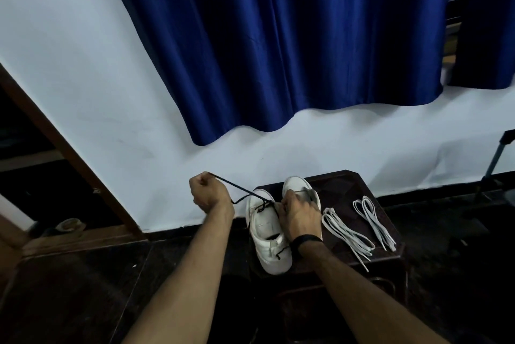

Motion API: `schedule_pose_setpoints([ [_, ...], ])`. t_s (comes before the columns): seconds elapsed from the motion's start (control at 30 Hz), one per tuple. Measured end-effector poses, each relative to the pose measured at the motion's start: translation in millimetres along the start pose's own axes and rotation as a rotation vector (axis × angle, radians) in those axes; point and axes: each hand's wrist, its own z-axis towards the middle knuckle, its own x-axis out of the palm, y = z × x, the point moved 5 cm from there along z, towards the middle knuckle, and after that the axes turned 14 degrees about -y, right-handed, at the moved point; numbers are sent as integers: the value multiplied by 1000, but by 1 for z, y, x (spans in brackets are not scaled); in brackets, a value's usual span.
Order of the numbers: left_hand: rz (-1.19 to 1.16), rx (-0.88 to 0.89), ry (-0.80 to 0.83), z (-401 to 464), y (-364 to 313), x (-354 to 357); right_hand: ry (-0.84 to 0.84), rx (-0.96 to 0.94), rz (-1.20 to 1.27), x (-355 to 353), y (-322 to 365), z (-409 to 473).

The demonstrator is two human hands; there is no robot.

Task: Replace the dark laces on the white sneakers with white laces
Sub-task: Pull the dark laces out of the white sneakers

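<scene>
Two bare forearms reach forward from the bottom of the frame toward a pair of white sneakers standing on a small dark table (384,190) set against a pale wall. The left hand (207,190), raised up and out to the left of the shoes, is clenched around the free end of a dark lace (239,190), which runs taut and slanting down to the right from that fist into the eyelets of the near sneaker (267,229). The right hand (299,215) is the nearer of the two to the shoes; its fingers curl over the tongue area of the near sneaker, steadying it, with a dark band on the wrist. The near sneaker's long axis runs away from the camera, toe at the bottom and heel toward the wall, so the lace leaves the shoe sideways and upward, on a line toward the left fist. A short dark stretch still shows low on its side, which suggests the unlacing is only partly done. The second sneaker (298,185) stands just beside and behind it, partly hidden by the right hand. Two bundles of white laces (347,232) lie to the right on the table, near the shoes, untouched. A deep blue curtain (278,37) hangs above.
</scene>
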Motion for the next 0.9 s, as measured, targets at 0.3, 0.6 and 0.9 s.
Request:
schedule_pose_setpoints([
  [0.3,713,880,818,-52,42,31,24,-7,-32,6,-4,0],
  [0.6,857,1139,686,-65,33,22,5,-28,-37,8,-5,1],
  [0.9,279,205,15,11,0,-10,27,-38,-41,3,-1,-1],
])
